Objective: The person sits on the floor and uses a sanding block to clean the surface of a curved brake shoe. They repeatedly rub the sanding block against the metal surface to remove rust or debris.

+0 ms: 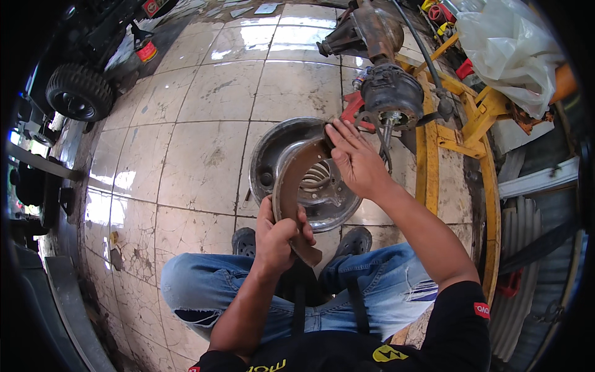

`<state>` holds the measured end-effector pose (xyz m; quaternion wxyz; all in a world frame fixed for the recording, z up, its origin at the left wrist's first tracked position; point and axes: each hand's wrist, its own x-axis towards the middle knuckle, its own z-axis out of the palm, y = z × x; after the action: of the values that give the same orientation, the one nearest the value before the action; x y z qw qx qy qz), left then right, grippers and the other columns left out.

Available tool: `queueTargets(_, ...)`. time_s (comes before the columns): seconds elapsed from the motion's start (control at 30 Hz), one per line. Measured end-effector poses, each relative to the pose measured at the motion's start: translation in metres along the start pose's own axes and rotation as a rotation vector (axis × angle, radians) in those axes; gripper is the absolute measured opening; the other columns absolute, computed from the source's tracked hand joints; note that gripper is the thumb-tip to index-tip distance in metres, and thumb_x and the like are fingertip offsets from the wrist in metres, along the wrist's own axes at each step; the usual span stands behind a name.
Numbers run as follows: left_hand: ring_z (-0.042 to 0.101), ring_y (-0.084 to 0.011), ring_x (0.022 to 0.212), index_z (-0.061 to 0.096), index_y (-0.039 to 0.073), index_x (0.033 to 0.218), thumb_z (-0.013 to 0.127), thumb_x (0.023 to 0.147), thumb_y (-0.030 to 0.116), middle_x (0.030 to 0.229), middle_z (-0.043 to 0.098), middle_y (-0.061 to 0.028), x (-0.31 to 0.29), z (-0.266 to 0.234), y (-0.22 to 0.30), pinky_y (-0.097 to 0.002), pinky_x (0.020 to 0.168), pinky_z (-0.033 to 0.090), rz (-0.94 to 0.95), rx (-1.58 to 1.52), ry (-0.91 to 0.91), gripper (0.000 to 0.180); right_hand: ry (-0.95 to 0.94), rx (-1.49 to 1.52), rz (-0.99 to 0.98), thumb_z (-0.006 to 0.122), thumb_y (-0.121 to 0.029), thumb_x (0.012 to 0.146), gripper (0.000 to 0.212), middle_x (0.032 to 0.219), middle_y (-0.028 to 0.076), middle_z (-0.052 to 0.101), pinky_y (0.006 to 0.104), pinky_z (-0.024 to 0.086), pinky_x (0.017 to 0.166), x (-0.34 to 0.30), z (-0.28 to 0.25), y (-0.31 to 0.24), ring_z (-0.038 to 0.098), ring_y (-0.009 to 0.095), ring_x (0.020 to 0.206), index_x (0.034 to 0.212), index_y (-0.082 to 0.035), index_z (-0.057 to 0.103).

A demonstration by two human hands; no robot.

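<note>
A curved brake shoe with a brown lining stands tilted in front of me. My left hand is closed round its lower part, the thumb on one side and the fingers on the other. At the shoe's upper end lies my right hand, its fingers stretched out flat. A small dark piece shows by those fingertips; I cannot make out what it is. Beneath the shoe, a round shiny metal pan rests on the floor, with a pale coil spring in it.
An axle assembly sits beyond my right hand, beside a red stand and a yellow metal frame. Clear plastic sheeting covers part of the right side. At far left are a tyre and a red container on the tiled floor.
</note>
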<state>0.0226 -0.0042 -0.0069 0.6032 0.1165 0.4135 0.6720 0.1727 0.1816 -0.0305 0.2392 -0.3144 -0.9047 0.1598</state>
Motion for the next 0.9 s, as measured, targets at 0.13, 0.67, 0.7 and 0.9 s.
queueTargets(0.13, 0.059, -0.0214, 0.061, 0.04, 0.0, 0.115, 0.046, 0.07, -0.004, 0.091, 0.053, -0.0134, -0.004, 0.0, -0.003, -0.0385, 0.054, 0.056, -0.035, 0.028, -0.004, 0.045, 0.047, 0.096, 0.015, 0.035, -0.042, 0.107, 0.057, 0.15, 0.022, 0.045, 0.0495, 0.03, 0.116, -0.004, 0.01, -0.008, 0.039, 0.041, 0.14, 0.144, 0.0, 0.048)
queueTargets(0.67, 0.057, -0.0211, 0.058, 0.039, 0.001, 0.114, 0.045, 0.069, -0.004, 0.09, 0.052, -0.0143, -0.013, 0.005, -0.01, -0.0377, 0.052, 0.055, 0.001, 0.135, 0.028, 0.046, -0.04, 0.356, 0.306, 0.035, -0.037, 0.108, 0.054, 0.147, 0.026, 0.047, 0.0473, 0.031, 0.116, 0.004, 0.012, -0.011, 0.04, 0.043, 0.139, 0.14, 0.003, 0.051)
queueTargets(0.7, 0.057, -0.0211, 0.058, 0.039, 0.001, 0.114, 0.045, 0.069, -0.004, 0.09, 0.052, -0.0142, -0.014, 0.005, -0.01, -0.0377, 0.052, 0.055, -0.002, 0.154, 0.025, 0.045, -0.072, 0.456, 0.395, 0.035, -0.037, 0.108, 0.054, 0.147, 0.025, 0.047, 0.0475, 0.031, 0.116, 0.007, 0.01, -0.012, 0.04, 0.043, 0.139, 0.14, 0.002, 0.051)
queueTargets(0.9, 0.056, -0.0213, 0.061, 0.04, 0.002, 0.113, 0.045, 0.069, -0.003, 0.091, 0.05, -0.013, -0.009, 0.002, -0.005, -0.0383, 0.053, 0.055, -0.023, -0.019, 0.087, 0.044, 0.027, 0.084, 0.007, 0.033, -0.038, 0.108, 0.055, 0.149, 0.025, 0.044, 0.0486, 0.029, 0.116, -0.012, 0.023, -0.019, 0.039, 0.043, 0.14, 0.144, 0.001, 0.047)
